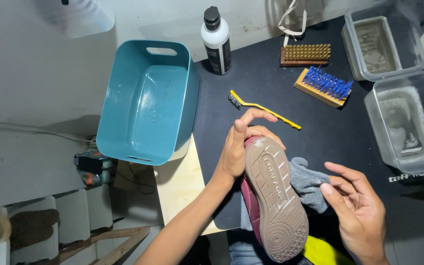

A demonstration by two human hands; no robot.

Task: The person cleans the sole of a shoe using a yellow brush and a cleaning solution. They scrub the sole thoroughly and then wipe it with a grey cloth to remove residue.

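So the left hand (239,147) is wrapped around the toe end of a maroon shoe (273,196), thumb on the near-left edge and fingers curled over the far side, holding it sole-up in the middle of the scene, just over the near edge of the black mat (280,93). The right hand (357,208) sits just right of the shoe, fingers loosely curled with thumb and forefinger pinching a grey cloth (307,184) that's bunched up against the shoe's right side. My take on doing this bit well: keep that left grip firm near the toe so the shoe doesn't twist, and work the cloth along the sole edge in short passes, getting into the tread grooves rather than just skimming over them. The long axis of the shoe runs far-to-near, tilted a bit so the toe points far-left and the heel comes near-right, tan sole facing up at the camera. Past it lie a yellow toothbrush-style brush (263,108), a blue-bristled brush (325,86), a brass-coloured brush (305,54), a white bottle (216,41) and a teal tub (148,100).
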